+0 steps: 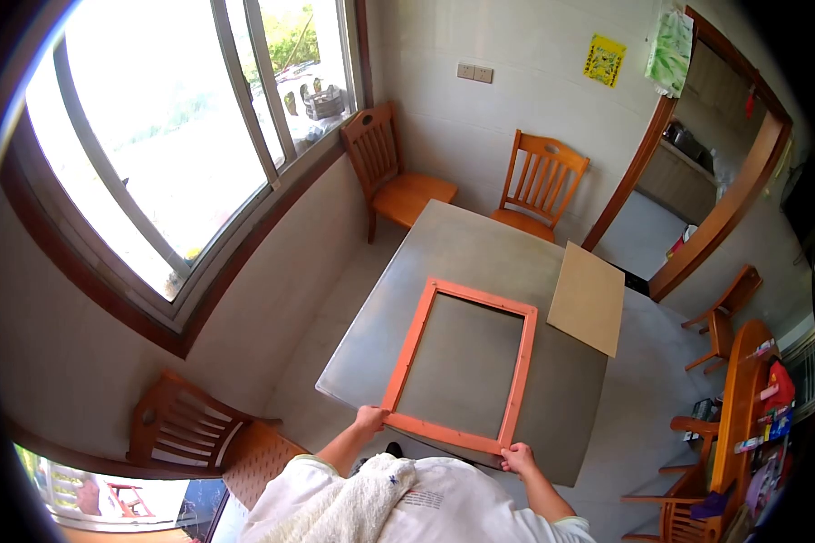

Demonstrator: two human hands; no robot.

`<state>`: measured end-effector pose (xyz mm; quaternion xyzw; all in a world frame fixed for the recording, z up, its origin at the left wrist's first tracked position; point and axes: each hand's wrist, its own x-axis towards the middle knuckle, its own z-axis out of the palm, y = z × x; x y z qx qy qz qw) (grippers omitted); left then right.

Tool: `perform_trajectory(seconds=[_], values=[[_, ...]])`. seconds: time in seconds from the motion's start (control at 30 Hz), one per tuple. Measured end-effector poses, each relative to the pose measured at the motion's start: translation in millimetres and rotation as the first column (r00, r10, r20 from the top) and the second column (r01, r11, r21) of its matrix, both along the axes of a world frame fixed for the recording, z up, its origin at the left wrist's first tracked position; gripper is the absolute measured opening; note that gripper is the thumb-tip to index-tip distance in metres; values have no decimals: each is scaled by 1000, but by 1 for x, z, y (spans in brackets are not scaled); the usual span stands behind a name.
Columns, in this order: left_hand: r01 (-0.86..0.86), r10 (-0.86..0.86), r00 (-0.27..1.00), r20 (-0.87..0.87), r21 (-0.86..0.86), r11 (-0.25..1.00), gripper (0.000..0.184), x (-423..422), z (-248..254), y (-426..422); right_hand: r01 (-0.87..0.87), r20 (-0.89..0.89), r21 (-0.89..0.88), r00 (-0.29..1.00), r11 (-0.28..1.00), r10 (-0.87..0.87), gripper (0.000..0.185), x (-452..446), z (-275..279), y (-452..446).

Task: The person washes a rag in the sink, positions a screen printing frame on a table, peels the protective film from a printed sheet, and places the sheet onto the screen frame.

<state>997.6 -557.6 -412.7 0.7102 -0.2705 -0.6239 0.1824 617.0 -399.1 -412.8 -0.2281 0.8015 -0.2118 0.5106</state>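
grey surface (480,240) had wooden chairs (541,176) beyond far end. orange frame (519,378) sat on surface, near side along near edge. tan board (586,299) lay just right of frame. left hand (369,419) pinched frame's near left corner; right hand (518,459) pinched near right corner.

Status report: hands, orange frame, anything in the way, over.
Left hand, right hand: each gripping a near corner. Orange frame: over the grey table. Brown board near its far right corner, apparently not touching.

frame (401,373): edge partly covered by hands (369,418) | poster (605,61): print illegible
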Motion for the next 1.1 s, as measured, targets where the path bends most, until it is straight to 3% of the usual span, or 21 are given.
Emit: perform_trajectory(seconds=[1.1], values=[[-18, 17, 999, -44, -4, 1000, 27, -5, 13, 3, 33, 3, -13, 999, 999, -33, 25, 3, 10, 3]])
